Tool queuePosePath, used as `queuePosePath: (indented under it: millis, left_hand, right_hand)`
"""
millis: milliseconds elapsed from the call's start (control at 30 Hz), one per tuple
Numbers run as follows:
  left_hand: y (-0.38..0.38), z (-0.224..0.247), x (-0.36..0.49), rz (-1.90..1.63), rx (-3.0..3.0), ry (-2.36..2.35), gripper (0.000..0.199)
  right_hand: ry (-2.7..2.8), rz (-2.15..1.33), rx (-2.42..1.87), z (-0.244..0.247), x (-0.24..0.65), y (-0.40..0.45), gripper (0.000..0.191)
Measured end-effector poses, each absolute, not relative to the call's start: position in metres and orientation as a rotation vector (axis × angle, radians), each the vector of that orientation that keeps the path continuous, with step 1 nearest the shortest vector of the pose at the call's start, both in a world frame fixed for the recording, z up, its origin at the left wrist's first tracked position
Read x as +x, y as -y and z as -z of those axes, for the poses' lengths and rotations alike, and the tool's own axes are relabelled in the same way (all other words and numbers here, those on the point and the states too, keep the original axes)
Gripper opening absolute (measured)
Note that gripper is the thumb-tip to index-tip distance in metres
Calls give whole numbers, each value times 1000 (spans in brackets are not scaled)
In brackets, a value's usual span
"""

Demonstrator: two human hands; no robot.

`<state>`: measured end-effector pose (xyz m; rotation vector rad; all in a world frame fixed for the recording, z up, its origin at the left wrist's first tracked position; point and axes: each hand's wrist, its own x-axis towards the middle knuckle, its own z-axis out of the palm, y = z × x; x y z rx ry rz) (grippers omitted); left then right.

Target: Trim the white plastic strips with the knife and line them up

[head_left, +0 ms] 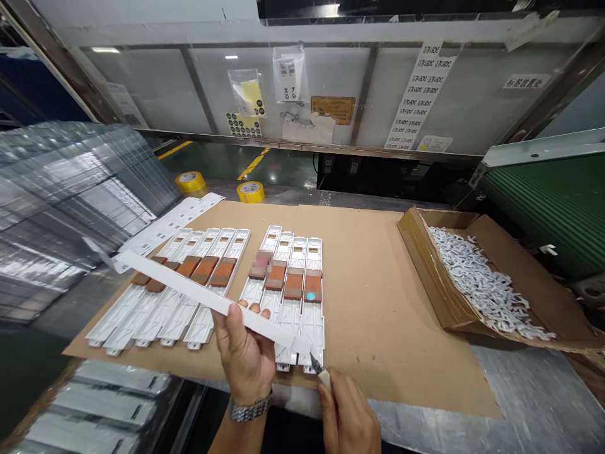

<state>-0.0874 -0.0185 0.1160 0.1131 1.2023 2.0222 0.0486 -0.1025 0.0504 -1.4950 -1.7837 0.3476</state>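
My left hand (246, 359), with a metal watch at the wrist, grips a long white strip (208, 296) held slantwise above the cardboard sheet. In my right hand (350, 413) is a small tool (322, 373) with a light handle and a dark pointed tip, which is at the strip's right end. Beneath and behind the strip lie two groups of white plastic rails, a left group (174, 318) and a right group (312, 328). Each rail has an orange-brown block across it; one block (312, 285) carries a blue round sticker.
An open cardboard box (437, 296) of small white hooks (482, 280) sits at the right. Yellow tape rolls (250, 192) (190, 181) lie at the back. Wrapped stacks (70, 189) stand left, more wrapped rails (101, 403) at lower left. A green conveyor (553, 195) is at right.
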Motion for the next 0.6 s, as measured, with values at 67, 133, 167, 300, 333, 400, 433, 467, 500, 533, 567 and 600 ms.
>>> queuePosePath:
  millis: [67,133,167,300,333,400,433,467,500,533,567,600]
  left_hand:
    - [19,-114,-87,-2035,117,-1201,22]
    - [21,-113,-86,-2040,120,-1200,22]
    - [21,-112,-86,-2040,119,-1200,22]
    - [23,-115,-88,-2038,121,-1192,19]
    - [24,-116,-88,-2042,126,-1188,19]
    - [25,-118,-88,-2056,143,-1181,19]
    - [26,-119,-88,-2063,152,-1178,19]
    - [26,-119,-87,-2068,158,-1176,21]
    - [27,-120,-87,-2068,158,-1177,22]
    - [27,-120,-87,-2057,151,-1179,25]
    - [27,-121,-88,-2041,139,-1182,28]
    - [27,-122,-90,-1999,130,-1177,31]
  right_hand:
    - [1779,-339,-1497,-50,49,103,23]
    - [1773,-346,-1499,-49,49,104,23]
    - [1773,-351,-1500,-48,50,104,23]
    - [1750,-370,-1524,-44,59,103,23]
    - [1732,-372,-1545,-43,62,102,24]
    - [1700,-399,-1578,-42,66,100,26]
    - [1690,-423,-1584,-42,67,99,27]
    - [1683,-452,-1581,-42,68,98,28]
    - [1676,-482,-1572,-43,68,98,28]
    - [1663,-510,-1567,-44,69,97,29]
    - [1644,-536,-1567,-46,70,96,28]
    - [1626,-561,-1565,-48,73,94,28]
